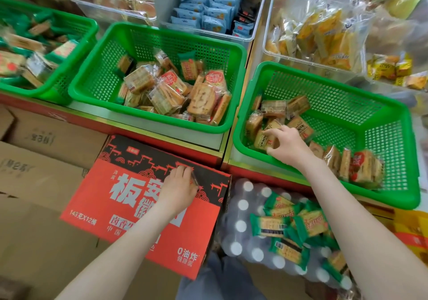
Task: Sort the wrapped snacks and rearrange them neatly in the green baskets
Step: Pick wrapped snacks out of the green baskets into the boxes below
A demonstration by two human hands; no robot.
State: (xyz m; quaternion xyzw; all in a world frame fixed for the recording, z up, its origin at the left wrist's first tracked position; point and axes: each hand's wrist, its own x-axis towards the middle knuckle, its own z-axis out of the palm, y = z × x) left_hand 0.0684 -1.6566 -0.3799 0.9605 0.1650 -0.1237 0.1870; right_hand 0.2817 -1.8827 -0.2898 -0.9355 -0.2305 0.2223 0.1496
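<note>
Three green baskets stand in a row on the shelf. The left basket (76, 33) holds mostly green-wrapped packs. The middle basket (104, 77) holds a loose heap of tan biscuit packs, some with red labels. In the right basket (347, 105), tan packs lie along the near and left sides. My right hand (288, 145) reaches into its near left corner and pinches a tan wrapped snack (262, 141). My left hand (179, 185) rests on a red and black carton (129, 198), fingers curled over what looks like a small clear packet (195, 179).
Green-wrapped snacks (289, 230) lie piled on a shrink-wrapped pack of bottles (240, 225) below the right basket. Clear bins of blue packs (208, 10) and yellow packs (319, 36) stand behind the baskets. Brown cartons (41, 161) fill the floor at left.
</note>
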